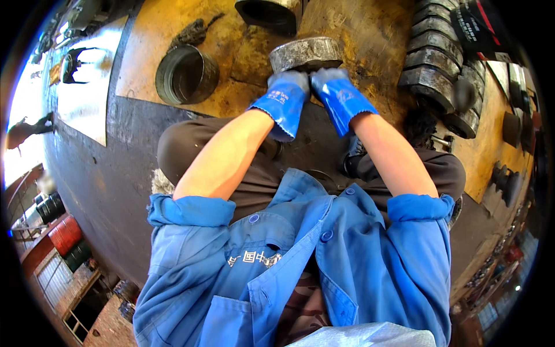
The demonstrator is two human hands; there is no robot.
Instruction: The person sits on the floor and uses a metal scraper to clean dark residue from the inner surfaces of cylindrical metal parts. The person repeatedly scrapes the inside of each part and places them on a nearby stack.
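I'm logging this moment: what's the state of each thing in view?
Round metal piece, blotchy
Left hand, gloved, touching that piece
Right hand, gloved, touching it too
Metal cylinder, open on top
Thick metal pieces, packed in a row
Sleeves, rolled up
Jacket, open at the neck

White lettering is showing on the jacket (263, 246) and black package (475, 30), pale print on the left glove (282, 99) and right glove (340, 98).

two blue gloves (283, 104), one held metal block (306, 55), one hollow cylinder (167, 76)
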